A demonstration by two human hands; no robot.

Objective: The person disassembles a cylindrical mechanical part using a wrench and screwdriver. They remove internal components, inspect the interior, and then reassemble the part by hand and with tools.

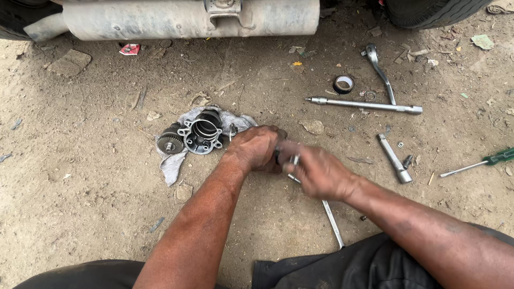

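Both hands meet at centre over the dirt ground: the left hand is closed around a small dark part, the blurred right hand grips a long metal wrench whose shaft runs near-right toward the person. Far left, a grey rag carries a metal housing; a red wrapper lies far left by the vehicle

— What do we have in our hands here?

— We hold a long metal wrench, slim and silvery, its shaft running from our fingers down toward our lap over the dirt ground. Its upper end is hidden in our grip, blurred.

— And the small dark part?

— We can barely see it: a dark piece pinched between both hands, touching the wrench's top; its shape we cannot tell.
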